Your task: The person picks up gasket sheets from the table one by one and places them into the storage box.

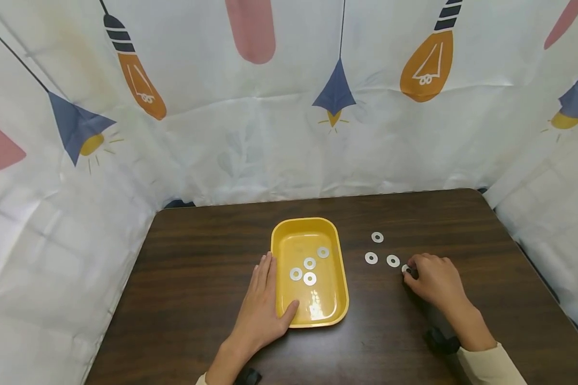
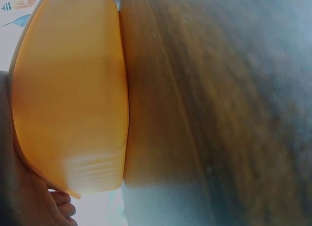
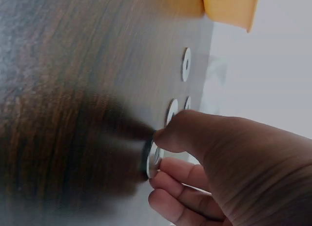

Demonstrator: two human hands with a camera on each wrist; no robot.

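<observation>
A yellow tray (image 1: 339, 289) stands upright on the table, with several flat metal washers (image 1: 310, 278) lying in it. My left hand (image 1: 262, 310) rests against its left side, fingers straight along the rim and thumb over the near left corner. In the left wrist view the tray's outer wall (image 2: 73, 99) fills much of the picture. Right of the tray, my right hand (image 1: 435, 278) pinches a washer (image 3: 153, 160) between thumb and fingers, close over the tabletop. Three more washers lie flat between that hand and the tray, the nearest being one washer (image 1: 393, 261).
The dark wood-grain table (image 1: 212, 240) runs back to a white curtain (image 1: 279, 144) printed with lamps and bulbs. More of this cloth hangs along both sides. A dark band sits at the right wrist (image 1: 440, 341).
</observation>
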